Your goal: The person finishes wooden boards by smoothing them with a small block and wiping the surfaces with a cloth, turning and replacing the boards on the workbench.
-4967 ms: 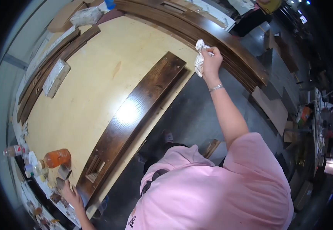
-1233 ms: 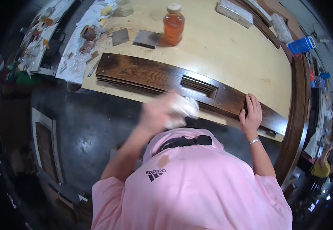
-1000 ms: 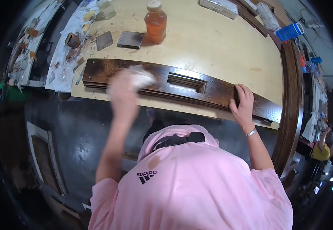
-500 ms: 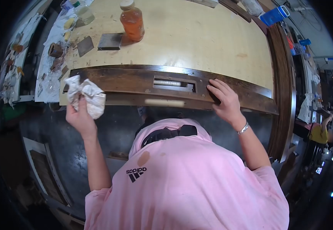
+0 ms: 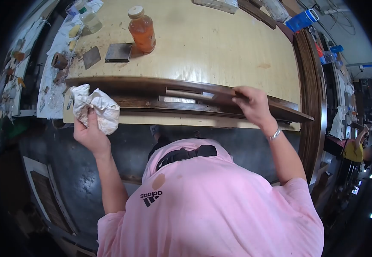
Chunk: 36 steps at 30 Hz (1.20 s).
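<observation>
A long dark brown wooden board (image 5: 134,88) with a rectangular cut-out lies along the near edge of the light worktable (image 5: 220,51), tilted up on its long side. My right hand (image 5: 254,105) grips its upper edge, right of the cut-out, fingers curled over it. In my left hand (image 5: 92,132) is a crumpled, stained white rag (image 5: 104,109), pinched between thumb and fingers. The rag is in front of the board's left end and hides part of it.
A jar of orange liquid (image 5: 142,32) stands on the table beside a dark block (image 5: 118,52) and a flat grey square (image 5: 91,57). A clear bottle (image 5: 89,19) is at the back left. Dark wooden boards (image 5: 310,85) are stacked along the right. Another person (image 5: 352,150) is far right.
The board has gone from lying flat to tilted on its long side. My right hand has changed from resting on its face to gripping its edge. The left hand still holds the rag.
</observation>
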Available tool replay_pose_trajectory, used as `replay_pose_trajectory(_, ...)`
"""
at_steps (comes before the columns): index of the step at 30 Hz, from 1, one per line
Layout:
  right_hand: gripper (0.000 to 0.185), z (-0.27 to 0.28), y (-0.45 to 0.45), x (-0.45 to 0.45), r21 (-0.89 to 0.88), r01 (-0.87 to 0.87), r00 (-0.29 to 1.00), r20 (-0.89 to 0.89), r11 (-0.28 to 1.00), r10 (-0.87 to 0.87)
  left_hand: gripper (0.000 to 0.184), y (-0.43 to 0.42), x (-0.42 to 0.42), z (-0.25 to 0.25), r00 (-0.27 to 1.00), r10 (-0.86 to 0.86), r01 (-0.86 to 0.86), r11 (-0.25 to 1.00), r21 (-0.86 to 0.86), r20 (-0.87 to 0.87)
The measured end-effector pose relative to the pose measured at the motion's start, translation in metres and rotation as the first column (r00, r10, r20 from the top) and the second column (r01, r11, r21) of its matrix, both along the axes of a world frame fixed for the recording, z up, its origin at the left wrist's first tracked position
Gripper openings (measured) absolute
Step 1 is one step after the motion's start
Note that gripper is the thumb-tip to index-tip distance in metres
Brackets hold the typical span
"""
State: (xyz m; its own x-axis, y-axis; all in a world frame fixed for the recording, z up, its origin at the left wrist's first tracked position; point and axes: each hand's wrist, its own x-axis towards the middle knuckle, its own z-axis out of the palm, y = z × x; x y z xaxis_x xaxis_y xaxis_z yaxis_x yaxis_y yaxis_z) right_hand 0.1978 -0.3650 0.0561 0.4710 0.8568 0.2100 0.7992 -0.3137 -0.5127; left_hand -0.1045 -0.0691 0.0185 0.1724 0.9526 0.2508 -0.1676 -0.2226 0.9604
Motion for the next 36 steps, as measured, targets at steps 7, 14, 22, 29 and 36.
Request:
replay_pose_trajectory(7,0.044,-0.025,0.029,0.034,-0.106,-0.075,0.989,0.118,0.992,0.087,0.024,-0.003,0.003,-0.004,0.995,-0.038,0.038,0.999,-0.003,-0.097)
replay_pose_trajectory(14,0.095,-0.018,0.037,0.001,-0.224,-0.176,0.984,-0.028,0.959,0.175,0.028,-0.022,0.038,0.003,0.940,-0.169,0.201,0.976,0.079,-0.295)
replay_pose_trajectory(22,0.087,-0.006,0.030,0.002,-0.217,-0.246,0.967,-0.122,0.944,0.224,0.033,-0.037,0.050,-0.004,0.899,-0.202,0.276,0.950,0.146,-0.388)
replay_pose_trajectory(29,0.087,-0.019,0.053,-0.002,-0.162,-0.266,0.963,-0.093,0.950,0.254,0.041,-0.022,0.055,-0.021,0.841,-0.102,0.285,0.919,0.273,-0.532)
replay_pose_trajectory(36,0.097,-0.034,0.057,-0.005,-0.223,-0.259,0.966,-0.053,0.940,0.254,0.041,-0.017,0.058,-0.021,0.839,-0.107,0.318,0.892,0.321,-0.534)
